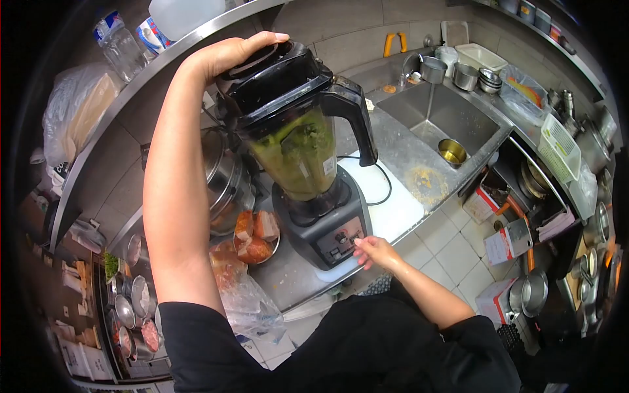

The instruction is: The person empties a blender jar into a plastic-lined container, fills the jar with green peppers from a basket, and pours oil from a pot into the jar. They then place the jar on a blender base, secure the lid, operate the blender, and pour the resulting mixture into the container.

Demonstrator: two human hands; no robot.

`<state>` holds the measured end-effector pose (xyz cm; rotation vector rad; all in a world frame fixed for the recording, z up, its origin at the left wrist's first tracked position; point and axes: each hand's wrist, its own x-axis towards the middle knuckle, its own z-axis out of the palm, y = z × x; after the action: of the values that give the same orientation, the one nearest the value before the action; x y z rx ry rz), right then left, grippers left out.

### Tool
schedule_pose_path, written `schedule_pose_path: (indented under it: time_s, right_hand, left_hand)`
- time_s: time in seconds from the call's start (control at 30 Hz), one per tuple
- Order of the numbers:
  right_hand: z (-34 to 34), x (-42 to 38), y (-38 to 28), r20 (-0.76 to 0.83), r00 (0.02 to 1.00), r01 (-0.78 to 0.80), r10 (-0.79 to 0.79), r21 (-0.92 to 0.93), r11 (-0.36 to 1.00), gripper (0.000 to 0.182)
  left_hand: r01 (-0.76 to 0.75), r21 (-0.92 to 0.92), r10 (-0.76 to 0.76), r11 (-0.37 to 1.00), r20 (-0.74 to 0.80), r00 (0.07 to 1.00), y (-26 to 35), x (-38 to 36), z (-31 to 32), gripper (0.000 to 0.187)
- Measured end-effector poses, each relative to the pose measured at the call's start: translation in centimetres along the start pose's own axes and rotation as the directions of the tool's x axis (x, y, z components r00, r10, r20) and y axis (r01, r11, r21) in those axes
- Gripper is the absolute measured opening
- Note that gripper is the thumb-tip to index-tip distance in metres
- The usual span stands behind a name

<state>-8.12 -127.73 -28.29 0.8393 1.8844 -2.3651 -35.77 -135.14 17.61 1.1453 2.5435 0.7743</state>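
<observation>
A black blender base (pixel 321 226) stands on the counter, carrying a clear jar (pixel 295 154) with green leafy contents and a black handle at its right. My left hand (pixel 239 56) lies over the black lid (pixel 272 88), gripping its top, with some fingers hidden. Down at the front panel, my right hand (pixel 373 252) has its thumb and index finger pinched on a small control knob (pixel 354 238). Left of the base is a bowl of reddish seasoned meat (pixel 255 239), beside a clear plastic bag (pixel 246 298).
A white cutting board (pixel 400 200) lies right of the blender, with a black cord over it. Beyond it is a metal sink (pixel 436 121) holding a small bowl. Large pots (pixel 223 177) stand behind the meat. A metal shelf (pixel 141 82) runs overhead at left.
</observation>
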Motion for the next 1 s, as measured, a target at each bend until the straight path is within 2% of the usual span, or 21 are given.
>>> schedule_pose_path:
  time_s: [0.07,0.23,1.0]
  right_hand:
    - [0.0,-0.1,-0.4,0.001,1.000,-0.016,0.016,0.003,1.000,0.048]
    - [-0.1,-0.3,-0.6,0.010,0.999,-0.041,0.041,0.043,0.998,0.054]
    - [0.3,-0.1,-0.1,-0.023,0.999,-0.044,0.045,0.063,0.997,0.047]
  left_hand:
    - [0.016,0.013,-0.016,1.000,0.037,0.999,0.2,-0.1,-0.2,0.081]
    - [0.009,-0.006,-0.009,1.000,0.017,1.000,0.2,-0.3,0.0,0.082]
    - [0.010,0.015,-0.010,1.000,-0.037,0.999,-0.1,0.0,0.1,0.081]
